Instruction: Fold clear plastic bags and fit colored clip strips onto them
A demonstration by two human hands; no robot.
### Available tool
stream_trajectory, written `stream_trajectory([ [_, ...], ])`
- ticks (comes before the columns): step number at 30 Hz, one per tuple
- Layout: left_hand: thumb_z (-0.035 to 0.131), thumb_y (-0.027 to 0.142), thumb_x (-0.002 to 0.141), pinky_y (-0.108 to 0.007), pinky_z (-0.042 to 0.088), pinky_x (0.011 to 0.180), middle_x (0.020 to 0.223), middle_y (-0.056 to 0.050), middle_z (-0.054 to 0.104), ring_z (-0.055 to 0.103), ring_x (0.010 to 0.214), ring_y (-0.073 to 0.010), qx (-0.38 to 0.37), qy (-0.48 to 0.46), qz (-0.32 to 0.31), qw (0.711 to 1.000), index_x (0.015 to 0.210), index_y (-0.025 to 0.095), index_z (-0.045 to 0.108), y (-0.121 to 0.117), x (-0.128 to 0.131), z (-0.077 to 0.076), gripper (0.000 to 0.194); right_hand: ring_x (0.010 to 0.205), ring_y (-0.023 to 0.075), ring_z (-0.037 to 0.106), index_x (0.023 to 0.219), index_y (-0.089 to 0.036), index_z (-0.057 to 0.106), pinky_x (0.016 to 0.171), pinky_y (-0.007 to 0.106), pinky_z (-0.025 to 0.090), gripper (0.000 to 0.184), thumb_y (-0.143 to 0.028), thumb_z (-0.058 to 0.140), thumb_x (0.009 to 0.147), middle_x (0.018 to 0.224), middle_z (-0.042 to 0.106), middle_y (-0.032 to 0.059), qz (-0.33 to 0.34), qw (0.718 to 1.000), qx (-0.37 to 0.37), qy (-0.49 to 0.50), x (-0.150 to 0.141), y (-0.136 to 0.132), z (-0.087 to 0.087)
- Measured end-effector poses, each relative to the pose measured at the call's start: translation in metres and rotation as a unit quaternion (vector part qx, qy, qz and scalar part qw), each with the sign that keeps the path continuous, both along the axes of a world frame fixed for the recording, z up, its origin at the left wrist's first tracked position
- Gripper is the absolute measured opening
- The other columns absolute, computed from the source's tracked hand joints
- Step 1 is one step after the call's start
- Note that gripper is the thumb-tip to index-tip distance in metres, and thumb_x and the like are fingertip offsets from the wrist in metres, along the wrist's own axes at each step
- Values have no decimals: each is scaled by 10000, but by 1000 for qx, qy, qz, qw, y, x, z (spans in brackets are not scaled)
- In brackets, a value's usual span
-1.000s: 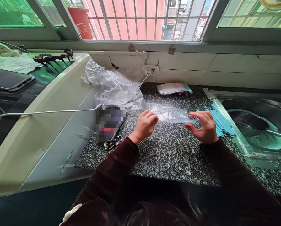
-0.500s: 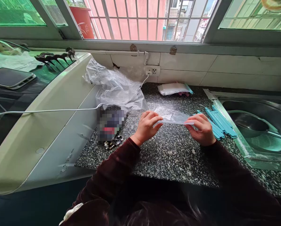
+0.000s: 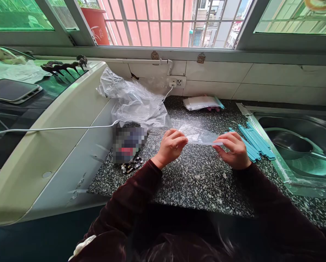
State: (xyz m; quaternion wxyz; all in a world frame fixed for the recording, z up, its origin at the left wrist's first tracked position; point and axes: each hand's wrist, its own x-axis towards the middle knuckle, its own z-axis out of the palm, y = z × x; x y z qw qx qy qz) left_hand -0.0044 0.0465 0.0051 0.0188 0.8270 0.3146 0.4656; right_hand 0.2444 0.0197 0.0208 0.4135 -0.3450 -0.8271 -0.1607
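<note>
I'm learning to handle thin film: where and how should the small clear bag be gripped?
I'd probably pinch the small clear bag at both ends of its near edge, from the person's side, as the left hand and right hand do: that edge runs straight, while the film beyond looks creased.

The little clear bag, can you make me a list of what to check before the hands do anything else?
1. Left hand pinching one end of the little clear bag's near edge: ok.
2. Right hand pinching the other end: ok.
3. Bag's near edge stretched between the hands: ok, it looks nearly straight.
4. Bag's mouth open: cannot tell, the clear plastic hides it.
5. Blue strips in a tidy stack: not ok, they lie loosely spread beside the sink.
6. White cord away from both hands: ok.
</note>
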Motion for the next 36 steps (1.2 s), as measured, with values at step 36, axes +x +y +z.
stream_trajectory([
  [36, 680, 213, 653, -241, 421, 589, 631, 3, 587, 517, 608, -100, -417, -245, -54, 873, 632, 152, 636, 13, -23, 12, 78, 795, 197, 617, 767, -226, 678, 665, 334, 515, 225, -438, 659, 696, 852, 683, 48, -105, 918, -307, 230, 51, 24, -13],
])
